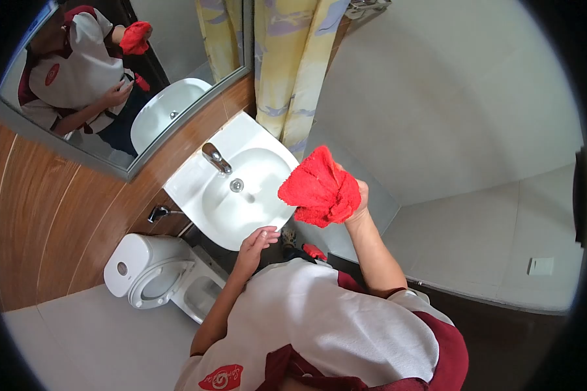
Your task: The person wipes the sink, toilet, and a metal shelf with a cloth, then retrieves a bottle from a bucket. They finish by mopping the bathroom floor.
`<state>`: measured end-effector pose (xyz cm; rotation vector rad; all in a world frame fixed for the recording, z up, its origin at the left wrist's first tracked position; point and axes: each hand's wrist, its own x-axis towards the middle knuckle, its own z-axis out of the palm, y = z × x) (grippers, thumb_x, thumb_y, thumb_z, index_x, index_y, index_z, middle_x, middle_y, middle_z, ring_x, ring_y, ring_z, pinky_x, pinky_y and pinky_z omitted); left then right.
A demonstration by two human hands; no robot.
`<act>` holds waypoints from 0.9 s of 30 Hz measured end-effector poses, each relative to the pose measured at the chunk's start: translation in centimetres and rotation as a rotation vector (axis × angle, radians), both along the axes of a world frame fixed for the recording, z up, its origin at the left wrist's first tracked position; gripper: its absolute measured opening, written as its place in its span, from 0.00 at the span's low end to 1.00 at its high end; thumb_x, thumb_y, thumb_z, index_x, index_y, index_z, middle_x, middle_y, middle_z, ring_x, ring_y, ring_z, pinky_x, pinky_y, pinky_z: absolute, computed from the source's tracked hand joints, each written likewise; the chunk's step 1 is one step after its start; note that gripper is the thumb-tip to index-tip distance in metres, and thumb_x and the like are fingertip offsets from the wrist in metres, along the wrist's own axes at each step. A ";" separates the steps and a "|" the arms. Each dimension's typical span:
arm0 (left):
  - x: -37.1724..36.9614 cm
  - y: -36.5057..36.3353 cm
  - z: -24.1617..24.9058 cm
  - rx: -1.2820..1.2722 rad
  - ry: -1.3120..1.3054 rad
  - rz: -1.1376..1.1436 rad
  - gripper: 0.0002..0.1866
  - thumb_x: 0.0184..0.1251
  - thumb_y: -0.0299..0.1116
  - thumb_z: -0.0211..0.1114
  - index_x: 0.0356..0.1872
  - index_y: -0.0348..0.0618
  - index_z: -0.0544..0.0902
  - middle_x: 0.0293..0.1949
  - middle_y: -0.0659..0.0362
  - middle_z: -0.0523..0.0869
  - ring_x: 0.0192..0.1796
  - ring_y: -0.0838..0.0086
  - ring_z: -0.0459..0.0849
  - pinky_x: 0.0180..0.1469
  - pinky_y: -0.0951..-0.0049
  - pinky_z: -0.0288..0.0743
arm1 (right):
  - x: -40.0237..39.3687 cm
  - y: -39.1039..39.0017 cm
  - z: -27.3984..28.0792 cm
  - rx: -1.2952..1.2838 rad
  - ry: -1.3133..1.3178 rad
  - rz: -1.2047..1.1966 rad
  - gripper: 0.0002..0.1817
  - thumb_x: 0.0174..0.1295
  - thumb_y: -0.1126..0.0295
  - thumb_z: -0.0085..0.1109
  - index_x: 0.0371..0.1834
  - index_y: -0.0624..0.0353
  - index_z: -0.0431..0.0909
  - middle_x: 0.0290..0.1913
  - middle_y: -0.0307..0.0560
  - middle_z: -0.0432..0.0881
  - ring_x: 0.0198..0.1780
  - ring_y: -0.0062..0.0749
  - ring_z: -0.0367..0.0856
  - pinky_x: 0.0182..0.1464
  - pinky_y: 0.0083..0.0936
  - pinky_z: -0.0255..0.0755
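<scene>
A red cloth (319,188) with a fluffy surface hangs bunched up from my right hand (359,199), which is closed around its edge to the right of the sink. Most of the right fingers are hidden behind the cloth. My left hand (259,240) is beside the front rim of the white sink (218,221), its fingers stretched out and holding nothing. A chrome faucet (216,158) stands at the back of the basin, with a round drain (237,186) below it. Another red piece, apparently fabric (314,252), shows low near my waist.
A white toilet (156,270) stands left of the sink, with a black-headed bidet sprayer (158,213) on the wood-look wall (65,221). A framed mirror (182,39) hangs above the sink. The yellow patterned curtain (290,65) hangs beside it. A switch plate (541,266) is at right.
</scene>
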<state>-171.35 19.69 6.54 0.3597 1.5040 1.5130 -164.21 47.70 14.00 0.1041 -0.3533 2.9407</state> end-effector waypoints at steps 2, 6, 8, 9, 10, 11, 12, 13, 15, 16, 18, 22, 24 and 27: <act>0.1 1.6 0.7 0.025 -0.005 -0.025 0.23 0.82 0.46 0.45 0.61 0.39 0.78 0.54 0.55 0.85 0.55 0.73 0.82 0.60 0.71 0.71 | 0.2 1.1 -0.2 0.004 0.029 -0.013 0.21 0.66 0.66 0.47 0.60 0.64 0.73 0.62 0.58 0.77 0.63 0.49 0.77 0.70 0.44 0.66; 0.0 5.3 2.8 0.100 -0.013 -0.073 0.22 0.81 0.44 0.50 0.63 0.37 0.76 0.55 0.54 0.84 0.56 0.72 0.82 0.60 0.70 0.71 | 0.8 3.5 -1.0 0.008 0.015 -0.041 0.22 0.67 0.65 0.47 0.62 0.63 0.72 0.62 0.57 0.77 0.64 0.48 0.76 0.70 0.44 0.66; 0.0 7.6 4.0 0.197 -0.068 -0.063 0.20 0.80 0.39 0.53 0.64 0.37 0.75 0.54 0.56 0.83 0.56 0.74 0.81 0.61 0.71 0.70 | 1.1 4.5 -1.2 0.008 -0.044 -0.065 0.23 0.67 0.64 0.48 0.62 0.63 0.72 0.63 0.56 0.77 0.64 0.48 0.76 0.71 0.44 0.65; 0.0 8.7 4.7 0.247 -0.094 -0.055 0.20 0.79 0.36 0.55 0.64 0.36 0.74 0.54 0.57 0.83 0.56 0.75 0.80 0.61 0.71 0.70 | 1.2 4.8 -0.9 0.016 -0.092 -0.089 0.23 0.67 0.64 0.48 0.63 0.62 0.72 0.63 0.56 0.77 0.64 0.48 0.76 0.71 0.44 0.65; -0.1 9.6 5.1 0.267 -0.103 -0.050 0.20 0.78 0.35 0.56 0.65 0.36 0.74 0.54 0.58 0.82 0.56 0.75 0.80 0.61 0.72 0.70 | 1.2 5.0 -0.8 0.026 -0.139 -0.111 0.23 0.67 0.64 0.48 0.63 0.62 0.71 0.63 0.55 0.77 0.64 0.47 0.76 0.71 0.44 0.65; 0.0 10.6 5.7 0.286 -0.114 -0.045 0.20 0.78 0.34 0.57 0.65 0.35 0.73 0.54 0.58 0.82 0.56 0.75 0.80 0.61 0.72 0.70 | 1.3 5.3 -0.8 0.024 -0.121 -0.106 0.23 0.67 0.64 0.48 0.64 0.62 0.71 0.63 0.55 0.77 0.65 0.47 0.75 0.71 0.45 0.65; 0.1 11.6 6.2 0.304 -0.125 -0.041 0.21 0.77 0.33 0.58 0.65 0.35 0.73 0.54 0.58 0.82 0.56 0.75 0.80 0.61 0.72 0.70 | 1.3 5.7 -0.8 0.021 -0.104 -0.101 0.24 0.67 0.64 0.49 0.64 0.62 0.71 0.63 0.55 0.77 0.65 0.47 0.75 0.71 0.45 0.66; 0.3 12.5 6.8 0.322 -0.124 -0.029 0.20 0.77 0.33 0.59 0.64 0.35 0.73 0.53 0.59 0.82 0.55 0.76 0.80 0.60 0.73 0.70 | 1.5 6.0 -0.9 0.018 -0.086 -0.096 0.24 0.67 0.64 0.49 0.65 0.61 0.71 0.63 0.54 0.77 0.65 0.47 0.75 0.71 0.45 0.66; 0.6 14.0 7.6 0.357 -0.120 -0.005 0.18 0.76 0.32 0.60 0.62 0.36 0.74 0.51 0.60 0.82 0.53 0.78 0.79 0.57 0.75 0.70 | 1.7 6.7 -1.2 0.028 -0.098 -0.093 0.24 0.67 0.64 0.49 0.65 0.61 0.70 0.64 0.54 0.76 0.65 0.47 0.75 0.71 0.45 0.66; 0.6 14.4 7.4 0.350 -0.121 -0.004 0.17 0.76 0.32 0.60 0.60 0.36 0.75 0.50 0.61 0.82 0.52 0.79 0.79 0.55 0.77 0.70 | 1.8 7.0 -1.4 0.032 -0.104 -0.090 0.25 0.67 0.64 0.49 0.66 0.61 0.70 0.64 0.54 0.76 0.65 0.47 0.75 0.71 0.45 0.66; 0.6 15.1 6.7 0.336 -0.124 0.001 0.14 0.75 0.32 0.62 0.56 0.36 0.77 0.47 0.63 0.82 0.49 0.81 0.78 0.52 0.79 0.70 | 2.0 7.5 -1.6 0.041 -0.111 -0.096 0.25 0.66 0.64 0.49 0.66 0.62 0.70 0.64 0.54 0.76 0.65 0.46 0.75 0.71 0.44 0.66; 1.0 15.9 6.8 0.322 -0.144 0.050 0.10 0.74 0.33 0.64 0.49 0.38 0.80 0.43 0.65 0.82 0.45 0.84 0.77 0.48 0.80 0.69 | 1.9 8.3 -2.0 0.055 -0.129 -0.096 0.27 0.64 0.65 0.50 0.66 0.63 0.69 0.64 0.54 0.76 0.65 0.45 0.76 0.71 0.43 0.66; 1.0 15.9 6.7 0.294 -0.129 0.056 0.10 0.74 0.34 0.65 0.48 0.39 0.80 0.41 0.66 0.82 0.44 0.84 0.76 0.48 0.81 0.69 | 1.7 8.7 -2.3 0.068 -0.120 -0.095 0.27 0.64 0.65 0.51 0.67 0.63 0.68 0.64 0.54 0.76 0.65 0.45 0.76 0.71 0.42 0.66; 1.4 15.9 7.3 0.279 -0.138 0.077 0.10 0.74 0.34 0.65 0.48 0.39 0.80 0.39 0.67 0.82 0.43 0.85 0.76 0.47 0.80 0.69 | 1.7 8.9 -2.1 0.076 -0.116 -0.081 0.28 0.63 0.65 0.51 0.67 0.63 0.67 0.64 0.54 0.76 0.65 0.44 0.76 0.70 0.41 0.67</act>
